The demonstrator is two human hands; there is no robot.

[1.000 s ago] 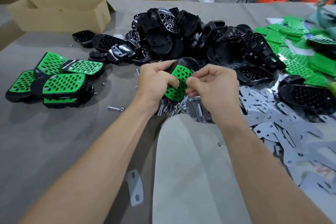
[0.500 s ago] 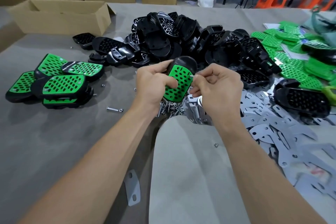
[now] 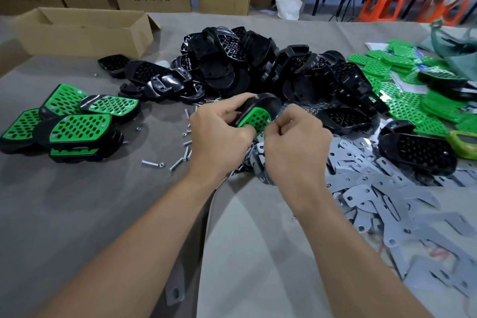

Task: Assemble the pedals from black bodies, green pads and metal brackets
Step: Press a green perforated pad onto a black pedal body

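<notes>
My left hand (image 3: 219, 131) grips a black pedal body with a green perforated pad (image 3: 254, 117) set in it, held above the table's middle. My right hand (image 3: 294, 142) is at the pedal's right edge with its fingers curled and pinched together there; what they pinch is too small to see. A big heap of black bodies (image 3: 258, 64) lies behind the hands. Loose green pads (image 3: 402, 100) spread at the right. Grey metal brackets (image 3: 382, 188) cover the table at the near right. Several finished pedals (image 3: 77, 126) sit stacked at the left.
Loose bolts and nuts (image 3: 180, 157) lie scattered left of my hands. An open cardboard box (image 3: 85, 31) stands at the far left, with more cartons behind. One bracket (image 3: 175, 289) lies near the front edge. A green bag (image 3: 454, 51) sits at the far right.
The pedal has tilted so less of the green pad shows. My right hand has closed in against the pedal's right edge. The camera has dipped slightly.
</notes>
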